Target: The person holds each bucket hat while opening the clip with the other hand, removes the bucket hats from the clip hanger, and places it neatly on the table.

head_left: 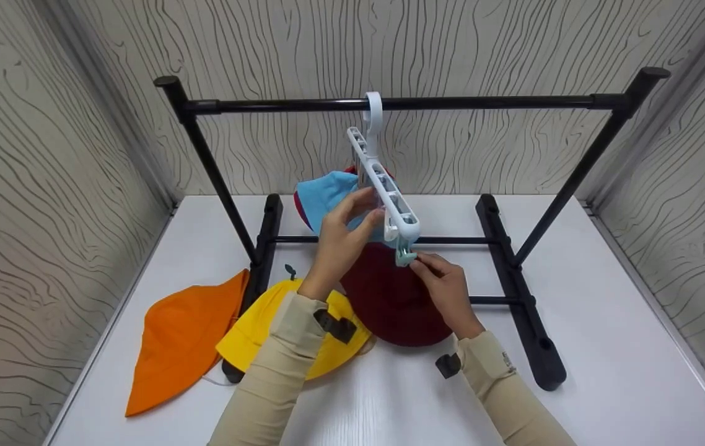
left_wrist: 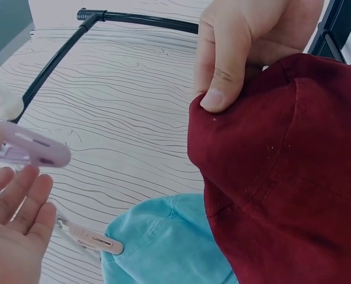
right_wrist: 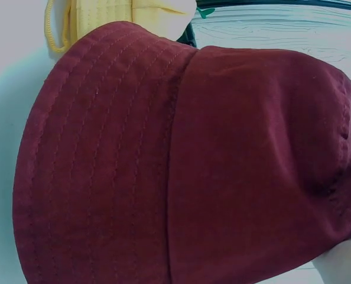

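Note:
A white clip hanger point(head_left: 383, 176) hangs by its hook from the rack's top bar. My left hand point(head_left: 343, 241) is at the hanger's near half, pinching a pale purple clip point(left_wrist: 48, 152) between thumb and fingers. My right hand point(head_left: 445, 291) pinches the crown of a maroon bucket hat point(head_left: 393, 303), right by a green clip point(head_left: 404, 255) at the hanger's near end. The hat's brim hangs downward and fills most of the right wrist view. Behind it, a light blue hat point(head_left: 328, 193) hangs from the hanger by a pinkish clip point(left_wrist: 96, 239).
A black rack point(head_left: 501, 103) stands on the white table point(head_left: 613, 347), its feet spread left and right. On the left lie an orange hat point(head_left: 182, 334) and a yellow hat point(head_left: 266, 316), the latter with a small sprout on top. Patterned panels enclose the back and sides.

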A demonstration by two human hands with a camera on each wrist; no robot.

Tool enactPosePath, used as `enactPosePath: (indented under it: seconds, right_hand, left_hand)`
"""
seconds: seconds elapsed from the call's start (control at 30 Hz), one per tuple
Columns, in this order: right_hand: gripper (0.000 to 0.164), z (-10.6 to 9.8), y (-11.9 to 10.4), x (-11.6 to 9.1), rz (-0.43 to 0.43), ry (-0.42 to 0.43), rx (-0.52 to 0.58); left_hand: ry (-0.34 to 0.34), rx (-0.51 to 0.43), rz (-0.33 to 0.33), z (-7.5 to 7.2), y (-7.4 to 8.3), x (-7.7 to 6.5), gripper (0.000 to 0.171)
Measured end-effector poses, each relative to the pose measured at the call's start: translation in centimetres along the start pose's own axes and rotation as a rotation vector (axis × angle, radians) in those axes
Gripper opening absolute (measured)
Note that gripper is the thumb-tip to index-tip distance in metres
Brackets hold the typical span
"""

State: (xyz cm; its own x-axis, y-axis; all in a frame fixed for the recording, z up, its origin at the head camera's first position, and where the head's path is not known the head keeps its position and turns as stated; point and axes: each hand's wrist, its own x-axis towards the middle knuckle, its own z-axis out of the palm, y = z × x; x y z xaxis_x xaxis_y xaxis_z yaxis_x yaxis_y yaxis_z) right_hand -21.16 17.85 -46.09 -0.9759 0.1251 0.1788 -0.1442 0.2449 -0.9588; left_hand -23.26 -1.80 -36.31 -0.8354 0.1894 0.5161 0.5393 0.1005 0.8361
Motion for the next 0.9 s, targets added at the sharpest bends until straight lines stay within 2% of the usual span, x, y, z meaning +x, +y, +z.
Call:
enactPosePath:
  seconds: [0.2,0.43,0.9]
  right_hand:
    - [0.017,-0.3,0.4,0.0,0.036,0.028,-0.024]
    - [0.033,-0.6,0.8,0.0,0.123,0.035,-0.059]
    - [0.033,-0.8,1.3,-0.1,0.141,0.056,-0.052]
  left_hand:
    - [0.004,0.013,-0.025,-0.1,-0.4,-0.3,0.041]
    - [0.008,0.025,-0.045,-0.3,-1.0,-0.8,0.039]
    - [0.001,0.067,-0.046,-1.0,-2.3,-1.7,0.031]
